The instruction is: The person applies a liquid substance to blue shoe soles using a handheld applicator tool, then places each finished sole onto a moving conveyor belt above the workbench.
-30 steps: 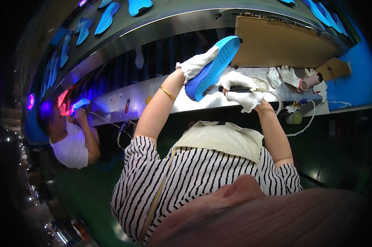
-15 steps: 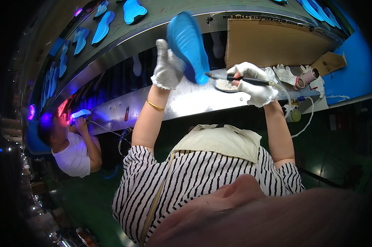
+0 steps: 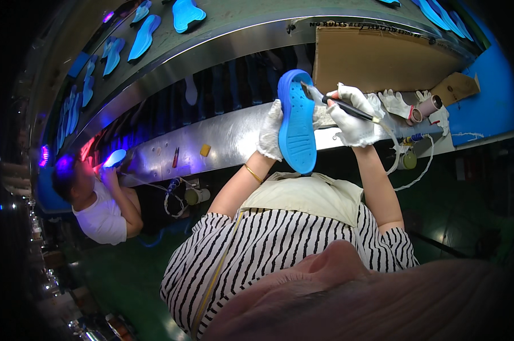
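My left hand (image 3: 271, 133), in a white glove, grips a blue shoe sole (image 3: 298, 128) by its left edge. The sole stands lengthwise, its holed and ribbed inner side facing me. In my right hand (image 3: 352, 116), also gloved with bare fingertips, is a brush (image 3: 349, 108) with a black handle and a pale hose (image 3: 394, 139) at its rear. The brush tip lies at the inside of the sole's far end, by the right rim; whether it touches cannot be made out.
Behind the metal ledge (image 3: 234, 133), blue soles (image 3: 145, 37) lie on a conveyor (image 3: 106, 85). A cardboard sheet (image 3: 382, 59) leans at the back right, near spare gloves (image 3: 394, 103) and tape rolls (image 3: 429, 105). A yellow block (image 3: 205, 150) sits on the ledge. Another person (image 3: 100, 204) works at left.
My left hand has brought the sole down and nearer, turning it so its inner side faces me. The brush has gone from the sole's near tip to its far end.
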Demonstrator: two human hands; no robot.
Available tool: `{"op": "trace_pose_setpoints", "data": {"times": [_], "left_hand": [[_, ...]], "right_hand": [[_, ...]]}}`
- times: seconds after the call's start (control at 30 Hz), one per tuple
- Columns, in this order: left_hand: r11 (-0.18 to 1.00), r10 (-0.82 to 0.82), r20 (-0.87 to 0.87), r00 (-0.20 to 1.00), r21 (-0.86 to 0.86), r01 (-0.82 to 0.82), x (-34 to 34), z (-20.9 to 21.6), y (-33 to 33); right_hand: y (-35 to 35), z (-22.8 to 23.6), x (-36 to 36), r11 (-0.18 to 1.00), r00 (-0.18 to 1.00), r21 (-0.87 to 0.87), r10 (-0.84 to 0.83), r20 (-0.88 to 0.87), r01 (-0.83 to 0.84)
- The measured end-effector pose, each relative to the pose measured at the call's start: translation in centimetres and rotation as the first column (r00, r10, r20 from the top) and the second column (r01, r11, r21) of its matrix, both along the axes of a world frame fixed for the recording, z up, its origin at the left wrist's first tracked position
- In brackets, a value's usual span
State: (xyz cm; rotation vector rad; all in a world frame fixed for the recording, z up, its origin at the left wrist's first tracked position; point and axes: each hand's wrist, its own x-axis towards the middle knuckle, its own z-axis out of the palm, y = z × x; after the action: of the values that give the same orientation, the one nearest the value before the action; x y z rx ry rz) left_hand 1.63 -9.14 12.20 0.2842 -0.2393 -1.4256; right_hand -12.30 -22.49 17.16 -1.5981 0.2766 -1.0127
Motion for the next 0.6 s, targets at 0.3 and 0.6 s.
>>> {"op": "trace_pose_setpoints", "data": {"times": [0.3, 0.6], "left_hand": [[0.983, 0.145, 0.127, 0.981, 0.094, -0.157, -0.7, 0.0, -1.1], [0.963, 0.252, 0.092, 0.963, 0.078, -0.259, 1.7, -0.6, -1.5]], "right_hand": [[2.4, 0.8, -0.3, 0.990, 0.997, -0.131, 0.033, -0.066, -0.042], [4.4, 1.3, -0.4, 0.973, 0.973, -0.162, 0.130, -0.192, -0.162]]}}
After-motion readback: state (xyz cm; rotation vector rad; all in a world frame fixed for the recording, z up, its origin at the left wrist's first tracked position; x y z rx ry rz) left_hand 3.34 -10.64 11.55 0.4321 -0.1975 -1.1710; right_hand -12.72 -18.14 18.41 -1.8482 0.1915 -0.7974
